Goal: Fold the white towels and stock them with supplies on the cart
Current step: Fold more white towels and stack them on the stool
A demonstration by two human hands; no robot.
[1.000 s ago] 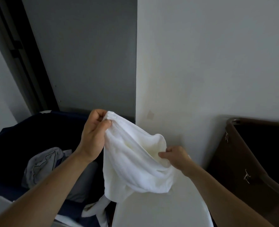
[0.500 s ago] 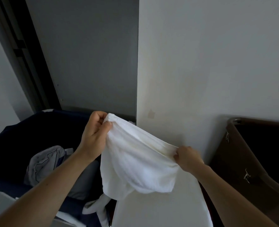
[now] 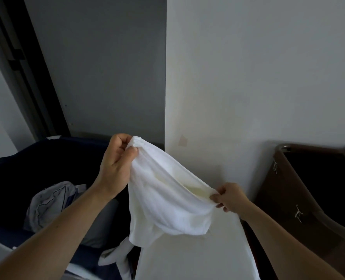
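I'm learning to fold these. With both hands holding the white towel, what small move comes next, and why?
Probably draw the hands apart to pull the top edge taut. The left hand grips a bunched corner, the right hand pinches the edge, and the white towel sags between them, too rumpled to lay flat on the white surface.

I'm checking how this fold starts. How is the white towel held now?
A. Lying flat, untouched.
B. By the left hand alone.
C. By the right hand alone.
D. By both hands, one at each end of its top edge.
D: the left hand and right hand each pinch one end of the white towel, which sags between them.
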